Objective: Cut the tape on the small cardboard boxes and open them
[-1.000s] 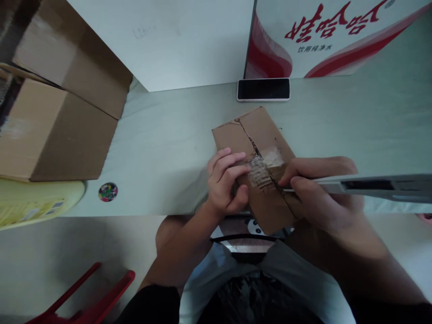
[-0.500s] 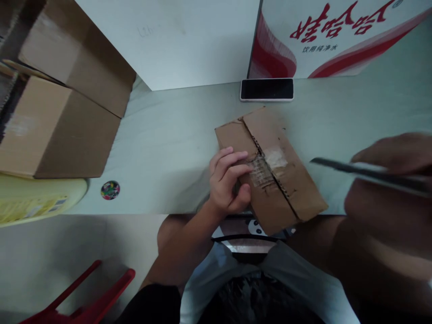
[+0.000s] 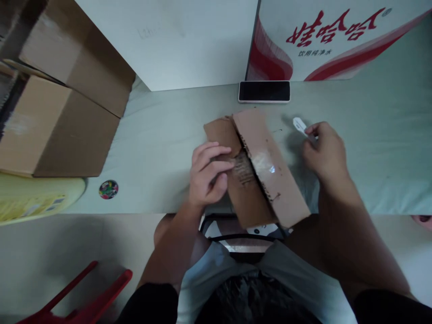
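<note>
A small brown cardboard box (image 3: 280, 180) lies slanted across the table's front edge. Its top is split along the middle seam, with torn clear tape around the gap. My left hand (image 3: 209, 173) holds the box's left side, fingertips curved over the left flap and thumb beside it. To the right of the box, my right hand (image 3: 326, 150) is closed around a slim white tool (image 3: 299, 125). Only the tool's flat, pale end sticks out, pointing up and left; the fingers hide the rest.
Behind the box lies a phone (image 3: 264, 92), against a white carton with red lettering (image 3: 330, 58). Larger cardboard boxes (image 3: 77, 130) stand at left, near a yellow container (image 3: 40, 195) and a round colourful disc (image 3: 108, 189). A red stool (image 3: 81, 292) is below the table.
My right hand has come in from the far right with the tool, now beside the box. The box and my left hand have shifted slightly left, and the right flap sits more raised.
</note>
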Action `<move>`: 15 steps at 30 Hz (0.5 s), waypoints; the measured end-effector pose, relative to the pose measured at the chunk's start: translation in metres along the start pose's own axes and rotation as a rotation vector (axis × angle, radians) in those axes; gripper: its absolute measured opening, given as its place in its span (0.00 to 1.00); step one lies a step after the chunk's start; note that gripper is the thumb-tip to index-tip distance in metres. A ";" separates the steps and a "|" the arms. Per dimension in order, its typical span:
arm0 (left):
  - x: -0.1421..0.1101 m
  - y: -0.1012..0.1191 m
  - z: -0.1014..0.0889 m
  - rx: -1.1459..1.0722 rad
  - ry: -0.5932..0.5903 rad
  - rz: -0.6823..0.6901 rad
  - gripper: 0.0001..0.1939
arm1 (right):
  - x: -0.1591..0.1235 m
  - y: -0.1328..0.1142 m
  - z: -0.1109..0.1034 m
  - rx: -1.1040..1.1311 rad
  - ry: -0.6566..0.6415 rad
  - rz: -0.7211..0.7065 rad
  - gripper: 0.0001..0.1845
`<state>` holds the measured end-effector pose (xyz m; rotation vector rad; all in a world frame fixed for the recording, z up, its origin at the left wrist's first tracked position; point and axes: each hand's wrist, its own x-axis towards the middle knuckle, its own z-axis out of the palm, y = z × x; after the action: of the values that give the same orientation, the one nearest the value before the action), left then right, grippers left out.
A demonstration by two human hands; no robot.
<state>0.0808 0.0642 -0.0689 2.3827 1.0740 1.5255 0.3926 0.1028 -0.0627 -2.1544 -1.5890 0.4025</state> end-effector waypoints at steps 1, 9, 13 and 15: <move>-0.001 -0.006 -0.006 -0.029 0.024 -0.034 0.11 | 0.001 0.005 0.006 -0.016 -0.004 -0.009 0.14; -0.010 -0.037 -0.030 -0.432 0.160 -0.760 0.18 | 0.002 0.021 0.019 0.014 0.030 -0.198 0.05; -0.009 -0.037 -0.020 -0.638 0.096 -1.015 0.22 | -0.006 0.005 0.020 0.153 -0.103 -0.338 0.06; -0.012 -0.036 -0.013 -0.718 0.105 -1.068 0.22 | -0.011 -0.003 0.020 0.278 -0.293 -0.468 0.07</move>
<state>0.0491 0.0801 -0.0872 0.9680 1.2082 1.2589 0.3774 0.0964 -0.0786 -1.5096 -1.9911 0.7552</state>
